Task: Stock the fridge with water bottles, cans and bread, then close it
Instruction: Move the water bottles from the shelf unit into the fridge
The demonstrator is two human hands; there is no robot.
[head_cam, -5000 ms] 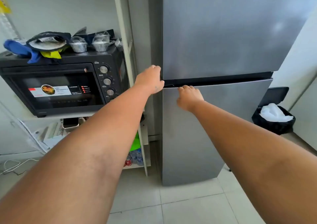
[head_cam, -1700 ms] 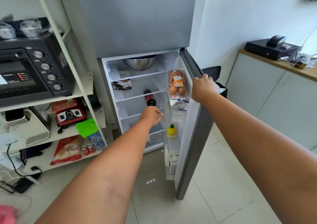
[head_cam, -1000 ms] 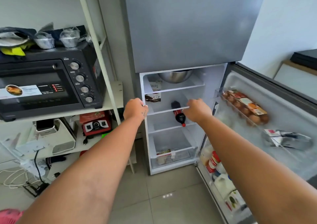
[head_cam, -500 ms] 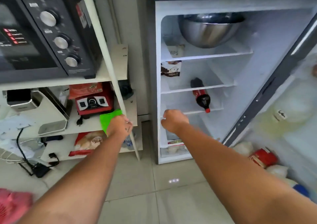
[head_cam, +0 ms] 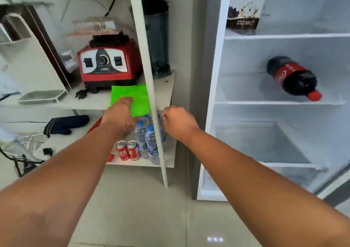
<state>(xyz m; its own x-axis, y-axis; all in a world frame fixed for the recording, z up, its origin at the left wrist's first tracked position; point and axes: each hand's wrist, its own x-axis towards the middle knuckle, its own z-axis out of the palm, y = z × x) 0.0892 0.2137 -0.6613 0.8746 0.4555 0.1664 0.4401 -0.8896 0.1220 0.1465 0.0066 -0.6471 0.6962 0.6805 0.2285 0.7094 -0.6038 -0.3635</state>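
Left grip: the left hand reaches, fingers together and extended, under the middle shelf toward the lower shelf, holding nothing.
Right grip: the right hand is curled in a loose fist beside the rack's white post; whether it holds anything cannot be told.
Step in hand: by the look of it, the first pick-up, with stocking not yet begun.
Stock: water bottles stand clustered on the lower shelf, two red cans just beside them; a red packet is mostly hidden behind the left forearm, perhaps the bread.
Next move: likely closing on a bottle and carrying it right to the fridge.
Obstacles: the post crosses the bottles; a green cloth hangs over the middle shelf edge above them.
Surroundings: a red blender base is on the middle shelf; the open fridge holds a cola bottle lying flat and a cookie bag.
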